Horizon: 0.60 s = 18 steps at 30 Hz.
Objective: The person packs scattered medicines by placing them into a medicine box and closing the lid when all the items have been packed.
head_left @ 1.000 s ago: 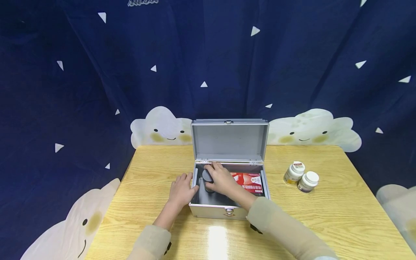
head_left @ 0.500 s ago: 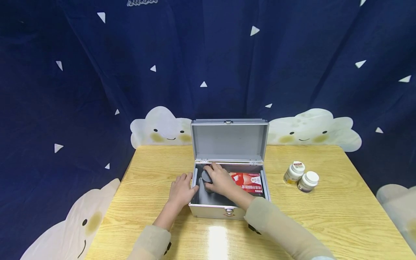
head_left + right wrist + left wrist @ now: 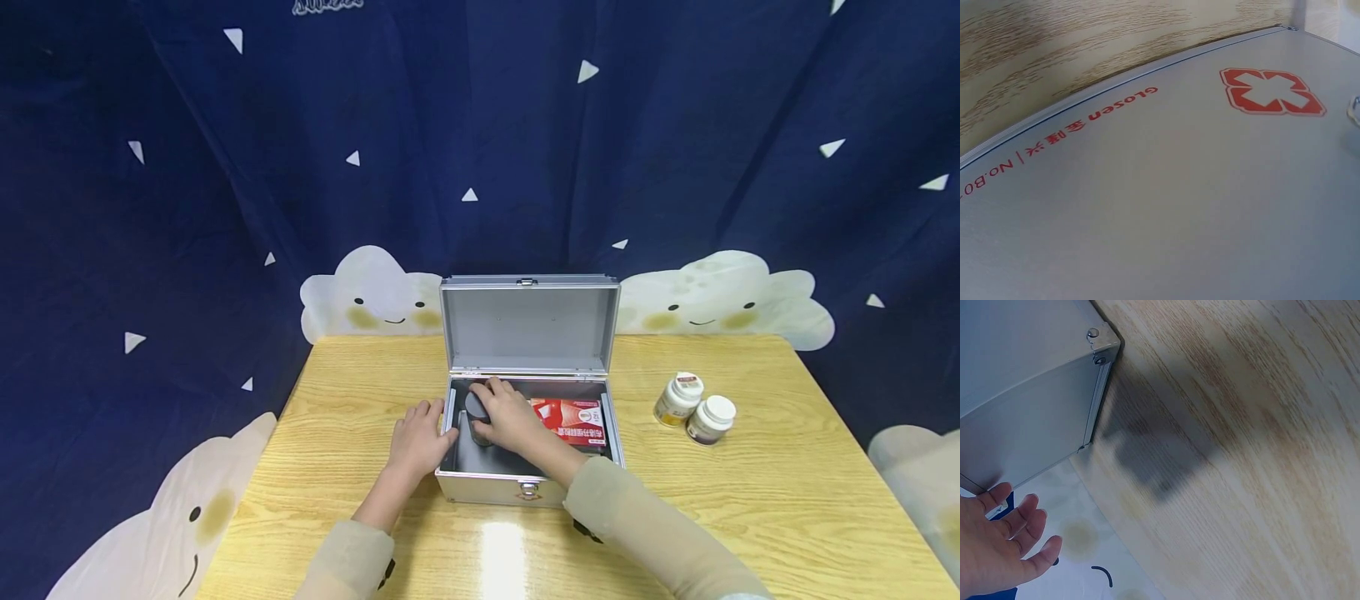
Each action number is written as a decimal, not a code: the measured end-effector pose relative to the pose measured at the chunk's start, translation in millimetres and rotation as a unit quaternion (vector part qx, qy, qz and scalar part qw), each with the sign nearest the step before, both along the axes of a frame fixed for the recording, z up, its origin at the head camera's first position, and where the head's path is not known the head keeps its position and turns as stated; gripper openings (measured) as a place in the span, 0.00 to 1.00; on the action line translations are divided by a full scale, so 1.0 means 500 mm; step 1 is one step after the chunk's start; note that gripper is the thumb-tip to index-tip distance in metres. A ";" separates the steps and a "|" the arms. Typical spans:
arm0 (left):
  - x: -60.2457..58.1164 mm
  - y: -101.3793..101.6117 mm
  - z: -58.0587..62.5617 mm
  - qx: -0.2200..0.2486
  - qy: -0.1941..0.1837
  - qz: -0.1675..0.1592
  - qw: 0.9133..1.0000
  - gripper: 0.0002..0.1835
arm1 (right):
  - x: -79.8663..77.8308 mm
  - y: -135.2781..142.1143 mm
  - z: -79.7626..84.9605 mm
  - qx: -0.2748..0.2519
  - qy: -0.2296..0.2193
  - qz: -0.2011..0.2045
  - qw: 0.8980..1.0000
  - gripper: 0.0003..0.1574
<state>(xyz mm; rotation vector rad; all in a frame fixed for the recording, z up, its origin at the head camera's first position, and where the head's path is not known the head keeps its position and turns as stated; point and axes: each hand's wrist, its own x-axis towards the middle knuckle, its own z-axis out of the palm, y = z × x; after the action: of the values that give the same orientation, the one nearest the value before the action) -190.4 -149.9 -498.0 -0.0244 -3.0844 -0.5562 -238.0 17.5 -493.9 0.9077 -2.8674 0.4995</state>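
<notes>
A silver metal first-aid case [image 3: 517, 488] stands on the table with its lid raised. Inside its left part, my right hand [image 3: 512, 419] grips an upright bottle with a dark grey cap [image 3: 477, 406]; the fingers hide part of it. My left hand [image 3: 417, 442] touches the case's left edge, thumb over the rim and fingers relaxed. In the left wrist view the fingers [image 3: 1025, 515] are loosely spread beside the case wall. A red medicine box [image 3: 581, 421] lies in the case's right part. The right wrist view shows the case front with a red cross emblem [image 3: 1254, 107], not the hand.
Two white-capped bottles, one with an orange-marked label [image 3: 678, 400] and one with a dark label [image 3: 710, 419], stand to the right of the case. The raised lid [image 3: 531, 329] stands behind the opening. A dark blue curtain [image 3: 517, 125] hangs beyond the wooden table [image 3: 750, 517].
Almost nothing differs. My right forearm has shifted very slightly to the left, while the right hand keeps its grip on the grey-capped bottle. The left hand stays where it was.
</notes>
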 end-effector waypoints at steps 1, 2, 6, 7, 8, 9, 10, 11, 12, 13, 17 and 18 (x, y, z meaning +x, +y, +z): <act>0.000 0.000 0.000 0.000 0.000 0.000 1.000 0.30 | 0.000 0.000 0.000 0.000 -0.001 0.000 1.000 0.37; 0.000 0.000 0.000 0.000 -0.001 0.001 1.000 0.30 | 0.000 0.000 0.000 0.002 -0.001 -0.001 1.000 0.37; -0.001 0.001 -0.001 0.003 -0.003 0.002 1.000 0.30 | 0.002 -0.001 0.001 0.003 -0.005 -0.001 1.000 0.37; -0.001 0.000 -0.001 0.003 -0.003 0.003 1.000 0.30 | 0.003 -0.001 0.002 0.002 -0.006 -0.001 1.000 0.37; -0.001 0.000 -0.002 0.003 -0.003 0.003 1.000 0.30 | 0.004 -0.001 0.003 0.003 -0.006 -0.001 1.000 0.37; -0.001 0.000 -0.002 0.002 -0.002 0.002 1.000 0.30 | 0.005 -0.001 0.004 0.003 -0.007 -0.001 1.000 0.37; -0.001 0.000 -0.003 0.002 -0.002 0.002 1.000 0.30 | 0.005 0.000 0.005 0.002 -0.008 -0.002 1.000 0.37; -0.002 0.000 -0.003 0.003 -0.001 0.002 1.000 0.30 | 0.006 0.000 0.006 0.003 -0.007 -0.002 1.000 0.37; -0.002 0.000 -0.004 0.004 0.000 0.003 1.000 0.30 | 0.006 0.000 0.006 0.003 -0.007 -0.001 1.000 0.37; -0.002 0.000 -0.004 0.003 0.000 0.003 1.000 0.29 | 0.006 0.001 0.007 0.003 -0.005 -0.001 1.000 0.37; -0.002 0.000 -0.004 0.006 0.000 0.004 1.000 0.28 | 0.006 0.004 0.004 0.014 0.012 0.007 1.000 0.39; -0.002 0.000 -0.004 0.005 -0.001 0.004 1.000 0.28 | 0.006 0.006 0.004 0.017 0.018 0.010 1.000 0.40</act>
<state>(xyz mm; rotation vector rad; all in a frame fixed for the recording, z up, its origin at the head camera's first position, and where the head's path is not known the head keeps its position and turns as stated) -191.7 -149.7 -500.2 -0.0121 -3.0822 -0.5708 -235.0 20.3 -491.6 0.9420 -2.8461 0.4322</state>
